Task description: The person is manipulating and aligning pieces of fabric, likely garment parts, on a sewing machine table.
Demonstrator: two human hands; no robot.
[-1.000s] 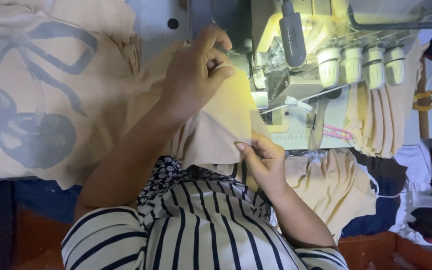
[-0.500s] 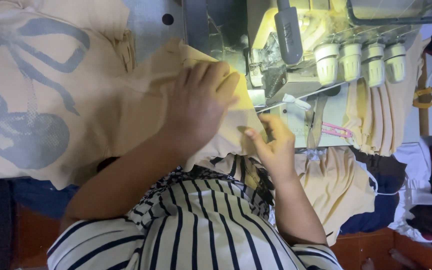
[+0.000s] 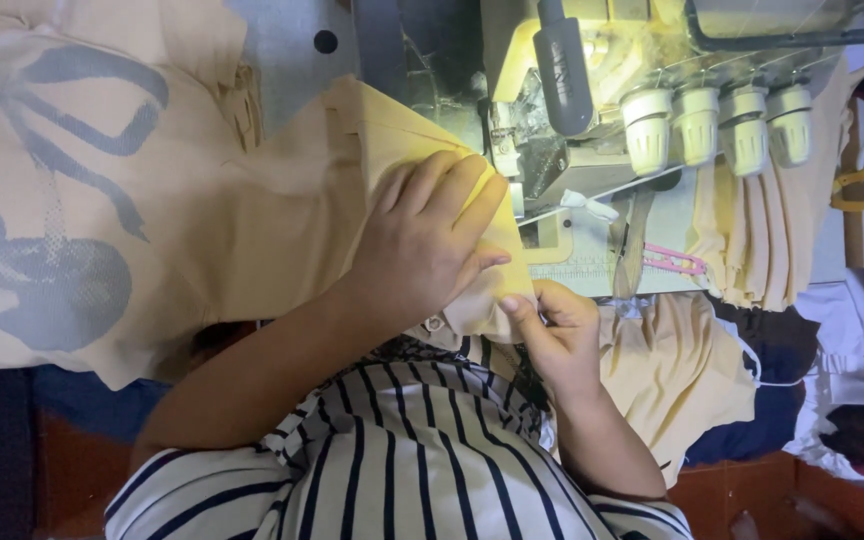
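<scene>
A pale yellow fabric piece [image 3: 292, 210] lies across the table in front of an overlock sewing machine [image 3: 592, 100]. My left hand [image 3: 422, 240] presses flat on the fabric, its fingers together and pointing at the machine's presser foot [image 3: 512, 160]. Close below it, my right hand [image 3: 557, 335] pinches the fabric's near edge between thumb and fingers, just in front of the machine bed. The fabric is folded under my left hand, which hides the part beneath it.
A cream cloth with a grey bow print [image 3: 62, 200] covers the left side. Several white thread knobs [image 3: 712, 125] line the machine. Pink-handled snips [image 3: 672, 262] lie on the machine bed. More yellow fabric [image 3: 672, 370] and dark and white cloths [image 3: 852, 370] hang at the right.
My left hand has slid down and right from the fabric's upper fold and flattened near the presser foot. My right hand has risen to the fabric edge beside it. The view has come closer.
</scene>
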